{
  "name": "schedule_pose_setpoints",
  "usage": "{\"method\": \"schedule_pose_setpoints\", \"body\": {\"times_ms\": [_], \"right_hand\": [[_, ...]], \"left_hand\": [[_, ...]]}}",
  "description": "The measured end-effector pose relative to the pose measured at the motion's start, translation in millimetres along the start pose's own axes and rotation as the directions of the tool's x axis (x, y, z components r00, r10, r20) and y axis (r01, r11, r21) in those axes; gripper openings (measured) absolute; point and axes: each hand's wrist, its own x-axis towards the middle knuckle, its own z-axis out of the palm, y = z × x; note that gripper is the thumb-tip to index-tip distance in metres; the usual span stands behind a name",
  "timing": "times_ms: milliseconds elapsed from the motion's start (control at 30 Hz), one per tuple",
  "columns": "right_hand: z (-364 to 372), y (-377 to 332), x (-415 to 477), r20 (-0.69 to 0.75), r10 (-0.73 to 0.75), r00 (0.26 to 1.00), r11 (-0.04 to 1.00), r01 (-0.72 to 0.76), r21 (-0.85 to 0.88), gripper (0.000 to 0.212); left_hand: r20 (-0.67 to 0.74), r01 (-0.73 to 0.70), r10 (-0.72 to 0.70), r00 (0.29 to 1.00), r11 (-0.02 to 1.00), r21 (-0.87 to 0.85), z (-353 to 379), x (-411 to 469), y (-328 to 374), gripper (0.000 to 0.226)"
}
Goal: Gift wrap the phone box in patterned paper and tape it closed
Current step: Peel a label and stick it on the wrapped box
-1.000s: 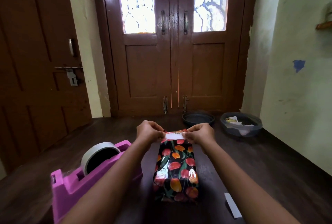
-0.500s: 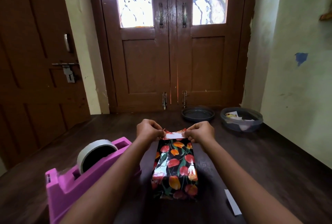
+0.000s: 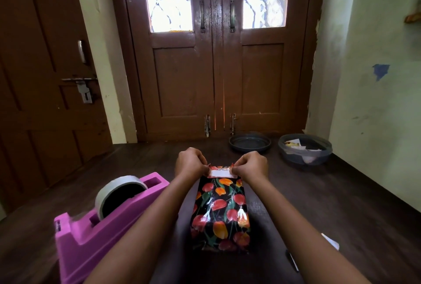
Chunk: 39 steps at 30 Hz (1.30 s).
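My left hand (image 3: 191, 163), fingers curled, pinches the left end of a short white tape strip (image 3: 219, 173) laid across the far end of the rectangular phone box in glossy black tulip-patterned paper (image 3: 219, 212), which lies flat on the dark wooden surface (image 3: 341, 204) between my forearms. The box should be light and stiff, the paper slick and crease-prone — grip at rigid edges, not flaps. My right hand (image 3: 252, 166) mirrors this, pinching the strip's right end.
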Motion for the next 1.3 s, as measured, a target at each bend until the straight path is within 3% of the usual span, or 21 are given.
{"method": "schedule_pose_setpoints", "body": {"times_ms": [133, 300, 533, 700, 867, 1000, 1200, 1300], "right_hand": [[4.0, 10.2, 1.0, -0.009, 0.011, 1.0, 0.999, -0.011, 0.04, 0.019], [7.8, 25.0, 4.3, 0.092, 0.15, 0.984, 0.969, -0.165, 0.185, 0.017], [11.7, 21.4, -0.5, 0.044, 0.207, 0.977, 0.939, -0.211, 0.27, 0.02], [9.4, 16.0, -7.0, 0.001, 0.227, 0.974, 0.955, -0.222, 0.196, 0.015], [3.1, -2.3, -9.0, 0.142, 0.175, 0.974, 0.984, -0.175, -0.011, 0.06], [12.9, -12.5, -12.4, 0.199, 0.22, 0.955, 0.975, -0.208, -0.078, 0.1], [15.6, -7.1, -6.2, 0.169, 0.293, 0.941, 0.954, -0.299, 0.012, 0.105], [14.2, -4.5, -4.3, 0.18, 0.293, 0.939, 0.952, -0.304, 0.034, 0.096]], "left_hand": [[0.017, 0.043, -0.044, 0.999, 0.998, 0.034, -0.6, 2.1, -3.3, 0.018], [0.096, 0.218, -0.202, 0.975, 0.955, -0.201, 0.1, -2.1, -13.4, 0.018], [0.142, 0.369, -0.341, 0.929, 0.861, -0.35, 7.4, -3.2, -15.2, 0.008], [0.043, 0.364, -0.364, 0.93, 0.903, -0.228, 6.5, -4.9, -9.2, 0.014], [0.216, 0.369, -0.323, 0.921, 0.901, -0.227, -6.8, -8.4, -0.4, 0.015], [0.23, 0.32, -0.277, 0.933, 0.93, -0.178, -7.1, -7.0, -5.6, 0.038], [0.288, 0.356, -0.302, 0.909, 0.922, -0.155, -5.3, -2.4, -6.9, 0.041], [0.288, 0.359, -0.306, 0.908, 0.921, -0.153, -4.4, -0.1, -7.3, 0.045]]}}
